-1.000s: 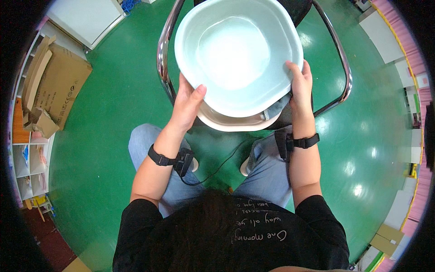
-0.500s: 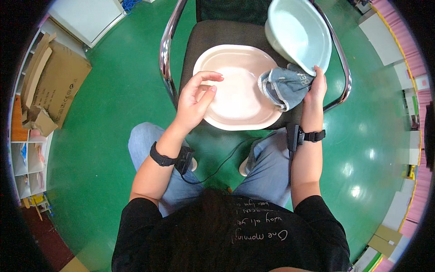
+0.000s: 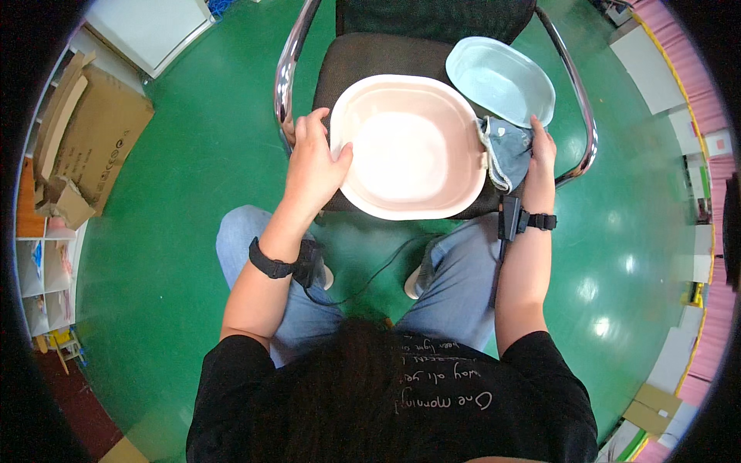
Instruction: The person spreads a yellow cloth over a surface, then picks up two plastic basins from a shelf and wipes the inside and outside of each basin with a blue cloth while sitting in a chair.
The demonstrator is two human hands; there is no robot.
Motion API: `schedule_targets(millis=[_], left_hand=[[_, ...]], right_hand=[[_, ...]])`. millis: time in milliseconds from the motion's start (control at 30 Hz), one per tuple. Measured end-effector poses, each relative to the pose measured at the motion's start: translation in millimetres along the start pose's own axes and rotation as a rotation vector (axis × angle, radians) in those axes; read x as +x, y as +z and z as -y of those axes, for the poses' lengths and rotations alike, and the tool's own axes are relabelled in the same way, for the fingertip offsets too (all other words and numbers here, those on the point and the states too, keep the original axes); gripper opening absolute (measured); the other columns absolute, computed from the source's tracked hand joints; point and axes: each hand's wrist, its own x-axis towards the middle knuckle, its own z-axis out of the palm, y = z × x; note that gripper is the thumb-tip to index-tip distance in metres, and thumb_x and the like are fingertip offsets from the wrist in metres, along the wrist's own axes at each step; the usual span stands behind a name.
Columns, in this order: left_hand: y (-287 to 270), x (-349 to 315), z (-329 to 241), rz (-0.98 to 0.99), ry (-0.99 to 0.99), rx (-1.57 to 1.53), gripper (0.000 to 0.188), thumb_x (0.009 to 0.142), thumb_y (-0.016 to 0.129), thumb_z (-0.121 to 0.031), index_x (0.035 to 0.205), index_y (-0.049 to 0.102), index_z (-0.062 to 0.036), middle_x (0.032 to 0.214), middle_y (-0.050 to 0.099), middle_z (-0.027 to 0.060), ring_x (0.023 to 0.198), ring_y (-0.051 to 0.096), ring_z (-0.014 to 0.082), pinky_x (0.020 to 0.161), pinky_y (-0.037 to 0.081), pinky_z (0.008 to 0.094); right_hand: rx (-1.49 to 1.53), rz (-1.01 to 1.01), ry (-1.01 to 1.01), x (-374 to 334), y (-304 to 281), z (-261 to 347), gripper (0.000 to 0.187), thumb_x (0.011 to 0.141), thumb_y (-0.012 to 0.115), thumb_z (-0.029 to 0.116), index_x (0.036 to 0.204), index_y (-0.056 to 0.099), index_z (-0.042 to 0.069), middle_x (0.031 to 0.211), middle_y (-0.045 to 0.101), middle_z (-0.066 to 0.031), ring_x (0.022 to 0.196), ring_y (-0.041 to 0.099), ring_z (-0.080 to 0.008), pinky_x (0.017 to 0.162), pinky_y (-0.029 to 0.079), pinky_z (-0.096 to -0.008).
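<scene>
A pale pink oval basin (image 3: 405, 210) rests on the seat of a chair, with nothing visible inside it. My left hand (image 3: 315, 166) is at its left rim, thumb over the edge and fingers bent along the outside. Behind it to the right sits a smaller light blue basin (image 3: 502, 81). My right hand (image 3: 543, 150) has its fingertips on that basin's near right rim. A blue-grey cloth (image 3: 509, 158) with a whitish edge lies bunched between my right hand and the pink basin's right side. My right thumb is hidden.
The dark chair seat (image 3: 367, 58) has chrome armrests (image 3: 287, 69) on both sides. Below it, a thin black cable (image 3: 378, 274) runs between my knees. An opened cardboard box (image 3: 116, 139) stands at far left beside white shelving (image 3: 54, 270). Pink curtains (image 3: 695, 69) line the right.
The light blue basin has come down from a tilted, raised position onto the seat. The cloth has moved right, off the pink basin's interior. My left hand has shifted left to the pink rim.
</scene>
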Motion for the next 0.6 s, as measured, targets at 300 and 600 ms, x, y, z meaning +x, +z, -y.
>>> schedule_targets(millis=[300, 600], left_hand=[[-1.6, -3.3, 7.2, 0.079, -0.035, 0.079, 0.047, 0.076, 0.061, -0.014, 0.116, 0.044, 0.0033, 0.106, 0.055, 0.0243, 0.094, 0.057, 0.0371, 0.083, 0.045, 0.0409], [-1.7, -1.6, 4.8, 0.046, -0.046, 0.121, 0.045, 0.075, 0.061, -0.012, 0.115, 0.047, 0.0025, 0.086, 0.057, 0.0148, 0.076, 0.058, 0.0271, 0.069, 0.047, 0.0359]], right_hand=[[0.135, 0.143, 0.027, -28.2, 26.0, 5.3, 0.044, 0.083, 0.061, 0.007, 0.123, 0.047, -0.004, 0.106, 0.061, -0.0130, 0.088, 0.060, -0.0197, 0.077, 0.047, -0.0311], [0.171, 0.079, 0.063, -44.0, 33.2, 18.3, 0.040, 0.080, 0.058, 0.003, 0.118, 0.049, -0.006, 0.100, 0.061, -0.0136, 0.085, 0.061, -0.0214, 0.076, 0.048, -0.0322]])
